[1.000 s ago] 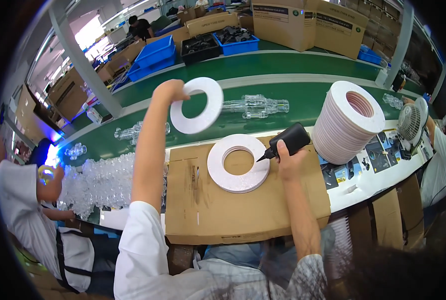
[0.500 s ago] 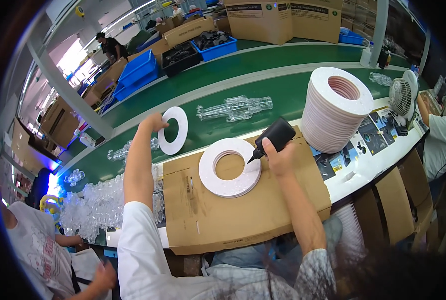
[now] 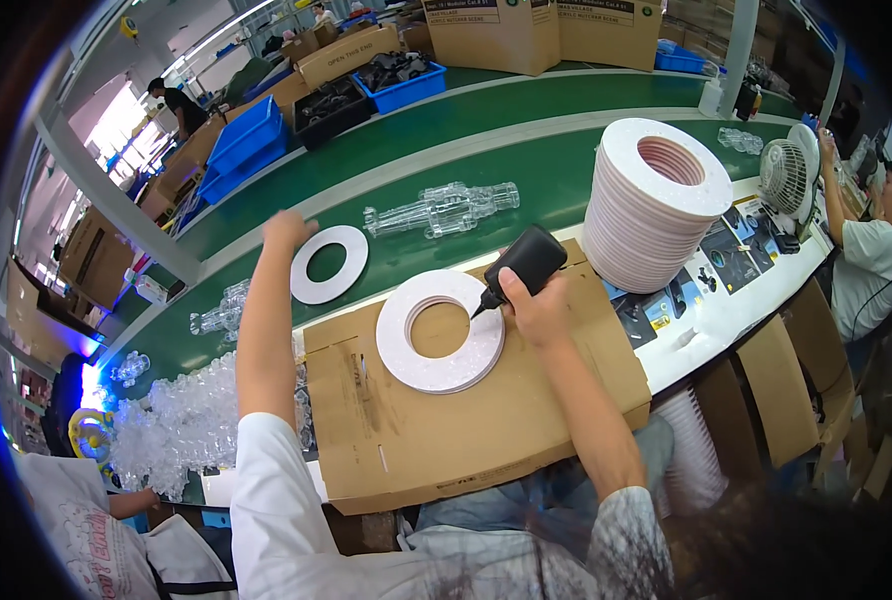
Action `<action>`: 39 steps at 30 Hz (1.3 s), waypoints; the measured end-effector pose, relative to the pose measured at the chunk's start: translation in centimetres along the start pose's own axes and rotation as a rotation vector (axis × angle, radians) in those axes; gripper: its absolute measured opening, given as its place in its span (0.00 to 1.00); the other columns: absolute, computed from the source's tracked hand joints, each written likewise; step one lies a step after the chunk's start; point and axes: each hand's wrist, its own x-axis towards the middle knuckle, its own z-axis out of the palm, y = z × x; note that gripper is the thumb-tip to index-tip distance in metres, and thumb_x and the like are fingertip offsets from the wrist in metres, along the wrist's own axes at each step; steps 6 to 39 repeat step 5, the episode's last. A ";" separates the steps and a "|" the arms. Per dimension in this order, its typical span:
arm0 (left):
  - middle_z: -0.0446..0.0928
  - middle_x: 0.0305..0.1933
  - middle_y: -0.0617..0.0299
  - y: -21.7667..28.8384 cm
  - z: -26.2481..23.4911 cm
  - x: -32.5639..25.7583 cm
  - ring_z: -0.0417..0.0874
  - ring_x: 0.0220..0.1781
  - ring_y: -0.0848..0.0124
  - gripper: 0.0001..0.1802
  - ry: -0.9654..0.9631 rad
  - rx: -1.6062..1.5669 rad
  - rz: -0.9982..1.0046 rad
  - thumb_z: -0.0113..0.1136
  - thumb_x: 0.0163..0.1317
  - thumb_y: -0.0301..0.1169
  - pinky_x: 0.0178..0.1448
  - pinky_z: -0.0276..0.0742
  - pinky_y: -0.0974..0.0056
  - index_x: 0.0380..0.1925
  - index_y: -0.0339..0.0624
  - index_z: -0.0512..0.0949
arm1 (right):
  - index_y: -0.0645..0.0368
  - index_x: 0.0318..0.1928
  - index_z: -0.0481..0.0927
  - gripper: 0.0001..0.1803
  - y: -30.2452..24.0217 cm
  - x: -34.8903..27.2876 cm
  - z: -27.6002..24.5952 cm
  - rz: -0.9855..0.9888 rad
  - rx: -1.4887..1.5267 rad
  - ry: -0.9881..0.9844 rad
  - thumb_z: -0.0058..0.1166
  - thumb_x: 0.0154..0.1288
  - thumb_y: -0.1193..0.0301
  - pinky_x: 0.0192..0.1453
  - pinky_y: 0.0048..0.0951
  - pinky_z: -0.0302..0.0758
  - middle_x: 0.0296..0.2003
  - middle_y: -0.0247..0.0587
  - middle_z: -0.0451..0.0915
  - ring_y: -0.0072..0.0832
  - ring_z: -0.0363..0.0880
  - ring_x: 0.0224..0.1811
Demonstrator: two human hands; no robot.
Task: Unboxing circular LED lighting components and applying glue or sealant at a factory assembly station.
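My right hand point(image 3: 538, 310) is wrapped round a black squeeze bottle point(image 3: 526, 258) with a pointed nozzle. The nozzle tip is at the upper face of some stacked white rings point(image 3: 441, 373) on a flat cardboard box point(image 3: 536, 430). My left hand point(image 3: 287, 229), slightly blurred, is over the green belt point(image 3: 331, 212), with its thumb side apart from the rest and nothing seen in it. Just beside it, a single white ring point(image 3: 326, 293) lies flat on the belt. Clear plastic figure-like parts point(image 3: 441, 210) lie farther right on the belt and, partly hidden, behind my left forearm.
A tall stack of white rings point(image 3: 631, 235) stands at the right, near a fan point(image 3: 786, 172). Left of the cardboard is a heap of clear plastic parts point(image 3: 181, 425). Blue bins point(image 3: 246, 140) sit beyond the belt. Other people are at both sides.
The white ring was tilted up in my left hand and now lies flat on the belt, let go. The whole view has shifted; the bottle is still at the stacked rings.
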 end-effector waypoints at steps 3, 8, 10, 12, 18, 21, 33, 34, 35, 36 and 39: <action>0.77 0.50 0.50 2.0 -6.5 -2.1 0.78 0.52 0.54 0.22 0.224 0.012 -0.049 0.53 0.57 0.46 0.51 0.76 0.54 0.42 0.41 0.79 | 0.65 0.44 0.73 0.17 0.4 -0.2 1.2 0.069 0.045 -0.005 0.58 0.57 0.70 0.15 0.15 0.64 0.23 0.33 0.75 0.16 0.69 0.14; 0.77 0.50 0.49 6.8 -11.1 -6.1 0.78 0.53 0.55 0.23 0.336 -0.083 -0.010 0.54 0.56 0.49 0.54 0.74 0.54 0.43 0.46 0.79 | 0.65 0.45 0.72 0.18 0.8 -0.2 0.5 0.094 -0.065 -0.035 0.58 0.57 0.69 0.15 0.16 0.64 0.24 0.35 0.76 0.16 0.70 0.14; 0.77 0.50 0.49 6.8 -11.1 -6.1 0.78 0.53 0.55 0.23 0.336 -0.083 -0.010 0.54 0.56 0.49 0.54 0.74 0.54 0.43 0.46 0.79 | 0.65 0.45 0.72 0.18 0.8 -0.2 0.5 0.094 -0.065 -0.035 0.58 0.57 0.69 0.15 0.16 0.64 0.24 0.35 0.76 0.16 0.70 0.14; 0.77 0.50 0.49 6.8 -11.1 -6.1 0.78 0.53 0.55 0.23 0.336 -0.083 -0.010 0.54 0.56 0.49 0.54 0.74 0.54 0.43 0.46 0.79 | 0.65 0.45 0.72 0.18 0.8 -0.2 0.5 0.094 -0.065 -0.035 0.58 0.57 0.69 0.15 0.16 0.64 0.24 0.35 0.76 0.16 0.70 0.14; 0.77 0.50 0.49 6.8 -11.1 -6.1 0.78 0.53 0.55 0.23 0.336 -0.083 -0.010 0.54 0.56 0.49 0.54 0.74 0.54 0.43 0.46 0.79 | 0.65 0.45 0.72 0.18 0.8 -0.2 0.5 0.094 -0.065 -0.035 0.58 0.57 0.69 0.15 0.16 0.64 0.24 0.35 0.76 0.16 0.70 0.14; 0.77 0.50 0.49 6.8 -11.1 -6.1 0.78 0.53 0.55 0.23 0.336 -0.083 -0.010 0.54 0.56 0.49 0.54 0.74 0.54 0.43 0.46 0.79 | 0.65 0.45 0.72 0.18 0.8 -0.2 0.5 0.094 -0.065 -0.035 0.58 0.57 0.69 0.15 0.16 0.64 0.24 0.35 0.76 0.16 0.70 0.14; 0.77 0.50 0.49 6.8 -11.1 -6.1 0.78 0.53 0.55 0.23 0.336 -0.083 -0.010 0.54 0.56 0.49 0.54 0.74 0.54 0.43 0.46 0.79 | 0.65 0.45 0.72 0.18 0.8 -0.2 0.5 0.094 -0.065 -0.035 0.58 0.57 0.69 0.15 0.16 0.64 0.24 0.35 0.76 0.16 0.70 0.14; 0.77 0.50 0.49 6.8 -11.1 -6.1 0.78 0.53 0.55 0.23 0.336 -0.083 -0.010 0.54 0.56 0.49 0.54 0.74 0.54 0.43 0.46 0.79 | 0.65 0.45 0.72 0.18 0.8 -0.2 0.5 0.094 -0.065 -0.035 0.58 0.57 0.69 0.15 0.16 0.64 0.24 0.35 0.76 0.16 0.70 0.14; 0.77 0.50 0.49 6.8 -11.1 -6.1 0.78 0.53 0.55 0.23 0.336 -0.083 -0.010 0.54 0.56 0.49 0.54 0.74 0.54 0.43 0.46 0.79 | 0.65 0.45 0.72 0.18 0.8 -0.2 0.5 0.094 -0.065 -0.035 0.58 0.57 0.69 0.15 0.16 0.64 0.24 0.35 0.76 0.16 0.70 0.14; 0.77 0.50 0.49 6.8 -11.1 -6.1 0.78 0.53 0.55 0.23 0.336 -0.083 -0.010 0.54 0.56 0.49 0.54 0.74 0.54 0.43 0.46 0.79 | 0.65 0.45 0.72 0.18 0.8 -0.2 0.5 0.094 -0.065 -0.035 0.58 0.57 0.69 0.15 0.16 0.64 0.24 0.35 0.76 0.16 0.70 0.14; 0.77 0.50 0.49 6.8 -11.1 -6.1 0.78 0.53 0.55 0.23 0.336 -0.083 -0.010 0.54 0.56 0.49 0.54 0.74 0.54 0.43 0.46 0.79 | 0.65 0.45 0.72 0.18 0.8 -0.2 0.5 0.094 -0.065 -0.035 0.58 0.57 0.69 0.15 0.16 0.64 0.24 0.35 0.76 0.16 0.70 0.14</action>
